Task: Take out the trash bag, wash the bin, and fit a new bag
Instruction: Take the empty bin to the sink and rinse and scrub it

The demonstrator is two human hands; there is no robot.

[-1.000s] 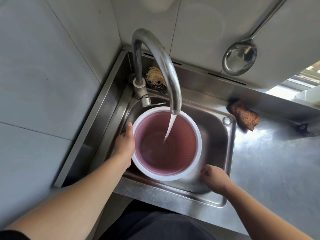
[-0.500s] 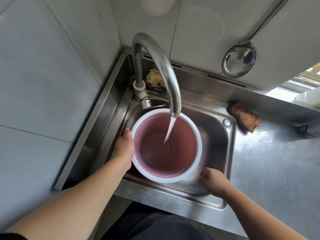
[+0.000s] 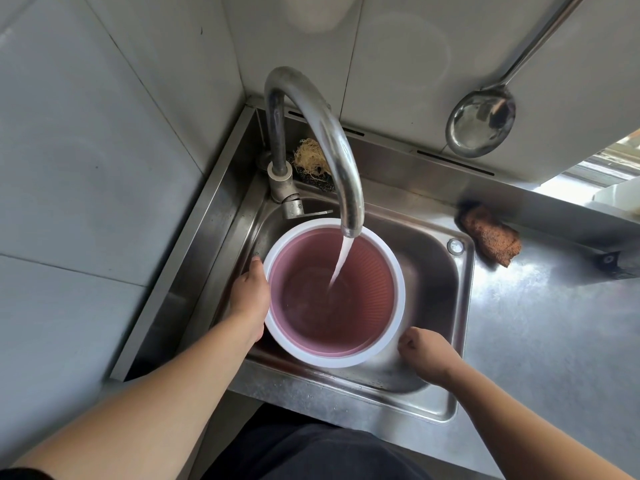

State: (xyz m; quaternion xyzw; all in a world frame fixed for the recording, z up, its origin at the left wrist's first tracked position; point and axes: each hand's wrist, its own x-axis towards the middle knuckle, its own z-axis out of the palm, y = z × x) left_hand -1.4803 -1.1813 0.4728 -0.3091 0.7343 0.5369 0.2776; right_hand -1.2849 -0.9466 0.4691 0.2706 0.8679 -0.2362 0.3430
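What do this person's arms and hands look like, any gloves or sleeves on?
No gloves: the left hand and right hand are bare, with no rings or watch in view. Both forearms are uncovered. A strip of black sleeve shows at the upper left arm, and dark clothing shows below.

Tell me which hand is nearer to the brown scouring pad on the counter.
Right. The right hand sits at the bin's near-right rim, below and left of the scouring pad. The left hand holds the bin's far-left side, across the bin from the pad.
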